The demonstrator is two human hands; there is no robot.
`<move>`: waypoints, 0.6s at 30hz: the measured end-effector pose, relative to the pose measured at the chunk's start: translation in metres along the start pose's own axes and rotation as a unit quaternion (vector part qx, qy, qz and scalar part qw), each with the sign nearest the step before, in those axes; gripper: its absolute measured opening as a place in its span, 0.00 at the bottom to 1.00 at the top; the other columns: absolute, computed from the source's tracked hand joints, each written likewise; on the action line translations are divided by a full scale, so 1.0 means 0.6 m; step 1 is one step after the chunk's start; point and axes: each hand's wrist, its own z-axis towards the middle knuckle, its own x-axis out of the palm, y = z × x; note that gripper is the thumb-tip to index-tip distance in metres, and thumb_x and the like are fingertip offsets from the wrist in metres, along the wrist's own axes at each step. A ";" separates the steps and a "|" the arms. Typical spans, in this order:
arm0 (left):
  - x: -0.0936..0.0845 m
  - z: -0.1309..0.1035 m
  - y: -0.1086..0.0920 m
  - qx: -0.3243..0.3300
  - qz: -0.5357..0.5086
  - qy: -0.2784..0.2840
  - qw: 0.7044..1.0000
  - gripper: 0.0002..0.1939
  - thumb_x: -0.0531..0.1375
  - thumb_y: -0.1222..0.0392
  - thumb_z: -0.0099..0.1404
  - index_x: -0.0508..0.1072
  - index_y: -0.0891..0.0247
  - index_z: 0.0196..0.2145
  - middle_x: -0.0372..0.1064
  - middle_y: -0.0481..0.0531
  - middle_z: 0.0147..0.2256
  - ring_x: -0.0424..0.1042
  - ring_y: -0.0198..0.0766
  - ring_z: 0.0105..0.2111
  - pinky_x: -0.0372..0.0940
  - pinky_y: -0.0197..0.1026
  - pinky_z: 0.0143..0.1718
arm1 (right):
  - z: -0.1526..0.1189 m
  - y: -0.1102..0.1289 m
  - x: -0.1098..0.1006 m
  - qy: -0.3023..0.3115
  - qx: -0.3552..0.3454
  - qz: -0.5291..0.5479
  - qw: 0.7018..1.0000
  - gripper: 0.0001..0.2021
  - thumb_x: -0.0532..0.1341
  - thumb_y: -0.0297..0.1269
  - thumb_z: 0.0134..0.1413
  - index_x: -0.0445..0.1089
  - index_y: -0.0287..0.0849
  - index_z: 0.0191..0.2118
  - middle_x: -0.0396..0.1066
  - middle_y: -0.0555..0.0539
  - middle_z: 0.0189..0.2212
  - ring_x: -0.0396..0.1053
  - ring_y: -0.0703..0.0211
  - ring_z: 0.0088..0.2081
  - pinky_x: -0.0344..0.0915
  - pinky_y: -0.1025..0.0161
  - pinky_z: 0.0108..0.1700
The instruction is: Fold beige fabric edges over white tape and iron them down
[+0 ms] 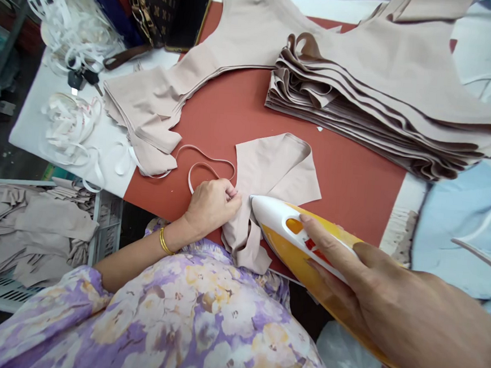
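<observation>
My right hand is wrapped around the handle of a white and yellow iron. The iron's tip rests on a beige fabric piece near the table's front edge. Close to that tip, my left hand pinches the fabric's left edge between thumb and fingers. A thin pale tape loops from beside my left hand toward another beige fabric piece on the left. The lower end of the fabric is folded and droops over the edge toward my lap. What lies under the iron is hidden.
A thick stack of beige cut pieces lies at the back right of the red-brown board. White tape heaps, scissors, a phone and a patterned bag are back left. A crate of fabric stands lower left.
</observation>
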 end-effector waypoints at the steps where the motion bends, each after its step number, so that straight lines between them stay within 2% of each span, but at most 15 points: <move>1: 0.000 0.000 -0.001 0.001 0.001 0.000 1.000 0.07 0.61 0.59 0.60 0.73 0.63 0.26 0.74 0.51 0.24 0.72 0.37 0.25 0.65 0.39 0.32 | 0.003 -0.001 -0.001 -0.010 -0.022 -0.008 1.000 0.40 0.51 0.30 0.49 0.46 0.55 0.70 0.65 0.48 0.24 0.53 0.60 0.13 0.34 0.62 0.21; 6: 0.000 -0.001 -0.001 0.000 0.002 0.002 1.000 0.07 0.61 0.60 0.60 0.73 0.63 0.26 0.74 0.51 0.24 0.72 0.37 0.25 0.65 0.39 0.31 | 0.019 -0.005 -0.006 -0.019 -0.059 -0.041 0.997 0.39 0.51 0.31 0.50 0.46 0.50 0.70 0.63 0.47 0.23 0.54 0.58 0.13 0.33 0.62 0.21; 12: 0.000 0.000 0.001 0.002 -0.009 0.006 1.000 0.07 0.61 0.61 0.60 0.72 0.63 0.24 0.74 0.51 0.23 0.71 0.36 0.25 0.64 0.37 0.30 | 0.027 -0.014 -0.005 -0.032 -0.092 -0.043 0.994 0.45 0.51 0.29 0.47 0.38 0.49 0.72 0.63 0.46 0.23 0.56 0.56 0.14 0.34 0.62 0.22; 18: 0.001 0.002 0.004 0.003 -0.027 0.004 1.000 0.08 0.60 0.62 0.59 0.71 0.63 0.23 0.73 0.50 0.22 0.70 0.35 0.23 0.64 0.37 0.28 | 0.025 -0.018 -0.003 -0.026 -0.082 -0.043 0.995 0.49 0.52 0.27 0.45 0.31 0.54 0.73 0.64 0.47 0.24 0.56 0.56 0.12 0.33 0.64 0.23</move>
